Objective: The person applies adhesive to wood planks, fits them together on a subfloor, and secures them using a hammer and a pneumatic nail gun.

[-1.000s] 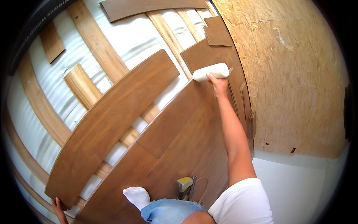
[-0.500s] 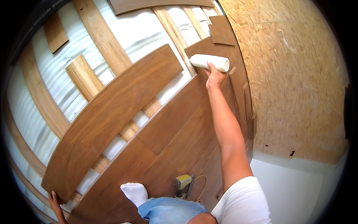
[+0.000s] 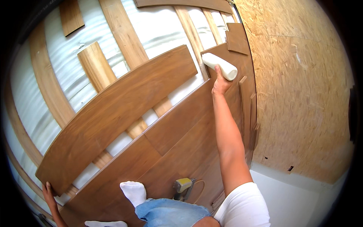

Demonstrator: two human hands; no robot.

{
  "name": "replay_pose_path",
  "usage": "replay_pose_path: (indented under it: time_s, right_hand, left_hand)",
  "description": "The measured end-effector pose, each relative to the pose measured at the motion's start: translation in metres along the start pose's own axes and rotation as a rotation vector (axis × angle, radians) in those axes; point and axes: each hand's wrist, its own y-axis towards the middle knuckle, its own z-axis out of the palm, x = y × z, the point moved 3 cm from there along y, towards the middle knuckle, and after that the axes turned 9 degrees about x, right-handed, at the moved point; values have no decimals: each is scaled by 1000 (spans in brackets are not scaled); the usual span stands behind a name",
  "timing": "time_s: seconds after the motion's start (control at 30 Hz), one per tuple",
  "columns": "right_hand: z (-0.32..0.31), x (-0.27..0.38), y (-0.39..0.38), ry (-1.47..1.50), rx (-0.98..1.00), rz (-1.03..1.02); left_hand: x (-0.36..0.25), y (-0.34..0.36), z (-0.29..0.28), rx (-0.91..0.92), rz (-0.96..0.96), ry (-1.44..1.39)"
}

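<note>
In my right hand (image 3: 222, 84) is a white plastic bottle (image 3: 220, 66), its narrow end pointing up and left toward the end of the laid boards, over a pale wood strip. The fingers are wrapped round its lower part. My left hand (image 3: 49, 193) grips the near left end of a long brown floorboard (image 3: 117, 109). This loose board lies at a slant across pale wood strips, with a gap between it and the edge of the laid brown floorboards (image 3: 177, 130).
A yellow and dark nail gun (image 3: 183, 185) with a hose lies on the laid boards beside my knee. Board pieces (image 3: 244, 94) lie along the right wall, and short offcuts (image 3: 96, 66) rest among the strips (image 3: 124, 34) over white sheeting. A chipboard panel (image 3: 302, 94) stands at right.
The bottle has tipped further, its base now lower to the right. The view has shifted slightly, and a second white sock shows at the bottom. Both hands keep their hold.
</note>
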Motion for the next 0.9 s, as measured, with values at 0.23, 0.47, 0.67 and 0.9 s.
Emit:
replay_pose_path:
  time_s: [0.23,0.47,0.67,0.9]
  right_hand:
    - [-32,-15,-29,169,-104,116]
    - [-63,-9,-48,191,-155,183]
    - [-81,-4,-43,158,-136,249]
    - [-123,-15,-77,500,-453,627]
  left_hand:
    - [-10,-3,5,-12,-24,-6]
    - [12,1,-3,10,-95,-17]
    - [-13,3,7,-31,-63,17]
    - [-29,3,12,-53,-44,-32]
